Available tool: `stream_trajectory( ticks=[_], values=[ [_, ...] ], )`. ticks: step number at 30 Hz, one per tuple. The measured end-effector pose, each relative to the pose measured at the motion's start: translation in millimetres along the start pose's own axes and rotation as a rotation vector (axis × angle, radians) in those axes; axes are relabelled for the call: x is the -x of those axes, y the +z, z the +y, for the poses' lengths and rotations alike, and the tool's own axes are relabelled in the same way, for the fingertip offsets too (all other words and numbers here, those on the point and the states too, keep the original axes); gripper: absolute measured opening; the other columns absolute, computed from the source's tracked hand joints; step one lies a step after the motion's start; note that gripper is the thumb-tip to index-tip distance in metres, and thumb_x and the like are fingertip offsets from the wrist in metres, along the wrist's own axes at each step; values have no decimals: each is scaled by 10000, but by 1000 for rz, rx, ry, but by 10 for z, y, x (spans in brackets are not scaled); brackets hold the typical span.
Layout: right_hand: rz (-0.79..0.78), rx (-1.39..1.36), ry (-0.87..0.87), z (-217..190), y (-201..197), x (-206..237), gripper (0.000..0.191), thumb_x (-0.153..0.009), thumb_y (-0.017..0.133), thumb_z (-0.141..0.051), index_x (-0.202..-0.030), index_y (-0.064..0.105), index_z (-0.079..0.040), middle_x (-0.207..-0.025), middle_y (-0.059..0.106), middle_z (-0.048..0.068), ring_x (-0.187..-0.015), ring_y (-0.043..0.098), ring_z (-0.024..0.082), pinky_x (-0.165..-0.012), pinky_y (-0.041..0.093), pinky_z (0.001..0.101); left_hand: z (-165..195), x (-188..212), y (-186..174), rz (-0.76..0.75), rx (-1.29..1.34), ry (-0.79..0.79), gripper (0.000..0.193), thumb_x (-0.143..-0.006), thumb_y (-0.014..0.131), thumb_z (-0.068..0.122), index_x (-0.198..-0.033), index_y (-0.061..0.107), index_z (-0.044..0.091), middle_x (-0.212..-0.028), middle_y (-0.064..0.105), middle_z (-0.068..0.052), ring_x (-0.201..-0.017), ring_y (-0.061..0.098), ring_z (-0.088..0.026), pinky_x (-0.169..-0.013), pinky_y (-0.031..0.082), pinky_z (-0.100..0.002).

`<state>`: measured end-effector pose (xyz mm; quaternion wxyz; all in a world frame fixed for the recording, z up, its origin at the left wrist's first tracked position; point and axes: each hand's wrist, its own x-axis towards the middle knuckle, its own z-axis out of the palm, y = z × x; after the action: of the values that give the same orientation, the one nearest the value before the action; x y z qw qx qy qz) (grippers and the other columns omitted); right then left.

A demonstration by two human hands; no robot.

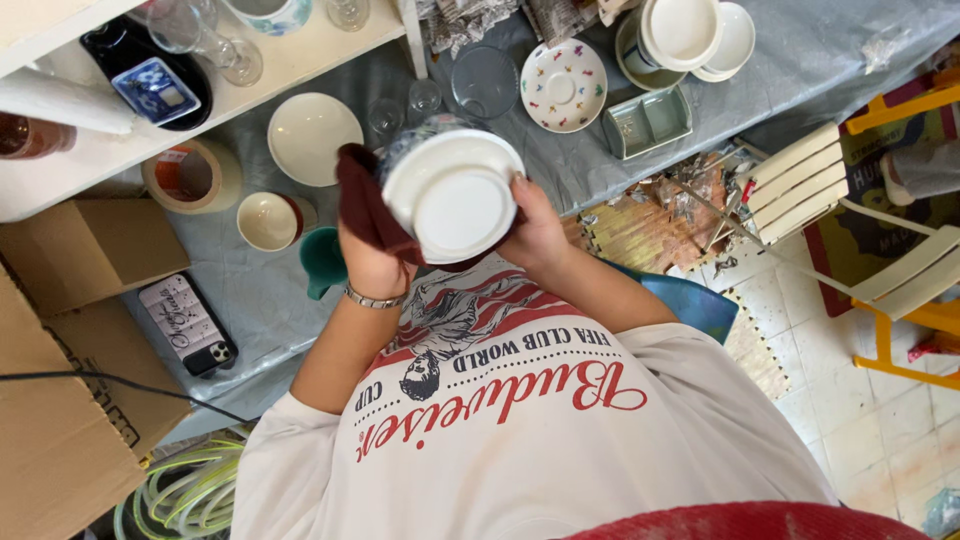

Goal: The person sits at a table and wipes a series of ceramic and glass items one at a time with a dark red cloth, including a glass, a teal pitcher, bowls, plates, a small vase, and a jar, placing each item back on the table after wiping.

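At the centre of the view, just above the chest, a white bowl [452, 195] is held bottom-up between both hands. The left hand [372, 258], at its nine o'clock, presses a dark red cloth [365, 205] against the side, fingers closed on cloth and bowl; the right hand [535, 232], at four o'clock, has its fingers clamped on the rim. Wiping well likely means a firm right-hand grip while the cloth rubs around the wall. At eleven o'clock on the grey-covered table [250, 300] lies a cream plate [313, 138]; at one o'clock, a patterned saucer [564, 85].
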<state>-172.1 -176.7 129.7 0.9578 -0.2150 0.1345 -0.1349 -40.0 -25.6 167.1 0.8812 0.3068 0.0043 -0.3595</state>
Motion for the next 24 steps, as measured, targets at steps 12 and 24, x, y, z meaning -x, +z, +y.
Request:
stream_trajectory(
  ticks=[12, 24],
  values=[
    [34, 365, 139, -470, -3, -134, 817, -767, 868, -331, -1394, 525, 64, -1252, 676, 165, -1107, 678, 252, -983, 549, 391, 85, 12, -322, -374, -502, -312, 396, -1047, 693, 258, -1270, 610, -58, -1133, 688, -118, -1034, 596, -149, -968, 540, -350],
    [148, 758, -348, -472, 428, -243, 424, -1146, 448, -280, -1248, 648, 80, -1165, 711, 158, -1058, 671, 221, -987, 535, 348, 79, 263, 228, -255, -358, -209, 690, -788, 798, 63, -1406, 511, -53, -1278, 670, -147, -1053, 667, -234, -825, 585, -393]
  ],
)
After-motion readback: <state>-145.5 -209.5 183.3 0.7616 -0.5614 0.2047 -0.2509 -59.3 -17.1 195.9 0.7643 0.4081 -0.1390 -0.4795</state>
